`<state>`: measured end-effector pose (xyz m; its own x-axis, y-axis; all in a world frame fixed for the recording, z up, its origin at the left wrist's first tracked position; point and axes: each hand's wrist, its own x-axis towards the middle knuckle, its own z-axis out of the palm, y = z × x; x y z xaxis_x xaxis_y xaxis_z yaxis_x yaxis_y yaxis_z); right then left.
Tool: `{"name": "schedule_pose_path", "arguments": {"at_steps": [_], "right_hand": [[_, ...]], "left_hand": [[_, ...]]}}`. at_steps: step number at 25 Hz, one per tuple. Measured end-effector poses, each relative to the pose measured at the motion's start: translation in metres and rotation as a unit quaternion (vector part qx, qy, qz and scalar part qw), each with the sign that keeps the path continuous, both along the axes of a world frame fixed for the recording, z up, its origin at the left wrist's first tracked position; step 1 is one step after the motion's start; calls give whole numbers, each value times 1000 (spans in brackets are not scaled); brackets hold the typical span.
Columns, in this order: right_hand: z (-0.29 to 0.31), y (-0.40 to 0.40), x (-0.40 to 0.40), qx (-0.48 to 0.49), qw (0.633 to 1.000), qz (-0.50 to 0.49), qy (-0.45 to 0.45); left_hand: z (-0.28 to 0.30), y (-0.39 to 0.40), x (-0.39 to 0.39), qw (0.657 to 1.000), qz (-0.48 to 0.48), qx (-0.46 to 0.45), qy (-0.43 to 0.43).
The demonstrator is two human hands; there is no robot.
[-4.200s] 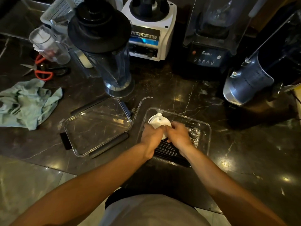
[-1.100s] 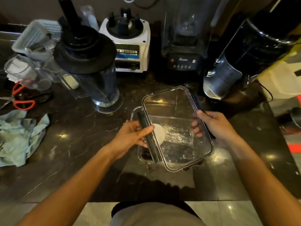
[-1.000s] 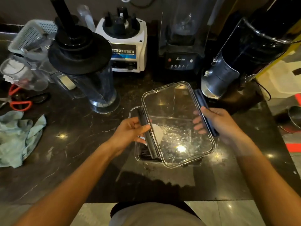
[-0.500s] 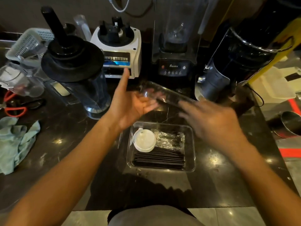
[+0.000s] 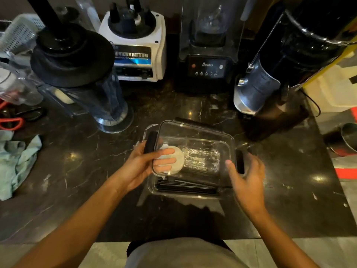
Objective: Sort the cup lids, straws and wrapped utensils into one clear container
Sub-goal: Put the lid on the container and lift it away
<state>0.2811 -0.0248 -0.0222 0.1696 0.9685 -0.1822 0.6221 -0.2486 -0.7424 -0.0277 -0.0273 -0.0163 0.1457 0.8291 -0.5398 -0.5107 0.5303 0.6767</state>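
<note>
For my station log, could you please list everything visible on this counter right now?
clear container: one, counter centre
container lid: one, clear, black clips, held over container
cup lid: one, white, inside, left
wrapped utensils: one clear-wrapped bundle, inside
straws: several, black, inside, near edge
blender jug: one, black-topped, left
blender bases: one white, one black, back
cloth: one, pale green, far left
scissors: one, red-handled, left
left hand: grips lid
right hand: at lid's right clip
</note>
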Motion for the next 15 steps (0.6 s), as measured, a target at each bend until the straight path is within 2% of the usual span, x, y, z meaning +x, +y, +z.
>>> {"name": "schedule_pose_path", "arguments": {"at_steps": [2, 4, 6, 8, 10, 11, 15], "right_hand": [[-7, 8, 1, -84, 985, -79, 127], [-12, 10, 2, -150, 958, -102, 221], [-17, 8, 4, -150, 958, -101, 221], [-19, 6, 2, -111, 970, -102, 191], [-16, 4, 1, -74, 978, -93, 171], [-15, 4, 2, -62, 980, -88, 168], [-18, 2, 9, -65, 975, -97, 190]], "left_hand": [[-3, -9, -3, 1000, 7, -2, 14], [-7, -16, -4, 999, 6, -1, 50], [-9, -23, -3, 988, 25, -4, 155], [-14, -31, -7, 942, 31, 14, 334], [-17, -37, -11, 892, 6, 43, 450], [-17, -38, -12, 883, -4, 52, 467], [-23, -36, -10, 888, -23, 68, 454]]}}
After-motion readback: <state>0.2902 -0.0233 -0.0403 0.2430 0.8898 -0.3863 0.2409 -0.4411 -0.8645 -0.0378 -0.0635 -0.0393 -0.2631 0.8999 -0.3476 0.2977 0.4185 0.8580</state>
